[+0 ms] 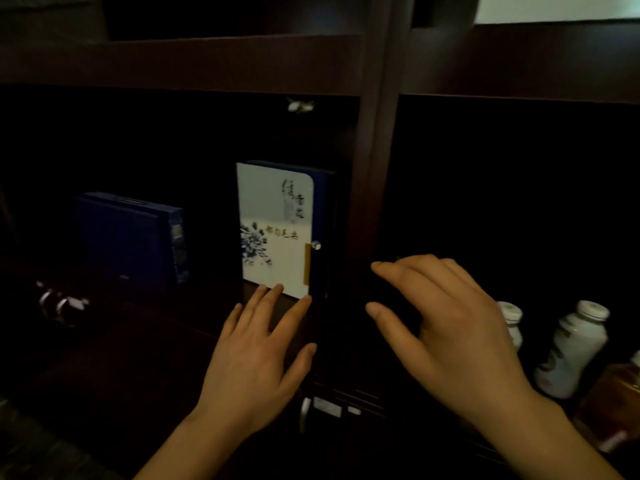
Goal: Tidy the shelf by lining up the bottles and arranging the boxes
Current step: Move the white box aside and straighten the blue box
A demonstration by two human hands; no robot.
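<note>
Although the wooden shelf (138,341) is dim, two boxes can be counted on it: a dark blue box (128,237) at the left and an upright white box (273,230) with blue flowers and calligraphy. Two white bottles (575,348) (512,323) stand at the right, with perhaps one amber bottle (616,403) beside them. The left hand (256,358) is flat with straight fingers, its fingertips at the white box's bottom edge. The right hand (450,327) hovers spread and holds nothing.

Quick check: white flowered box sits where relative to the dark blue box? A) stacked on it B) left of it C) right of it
C: the white flowered box stands upright to the right of the dark blue box, a dark gap between them.
</note>
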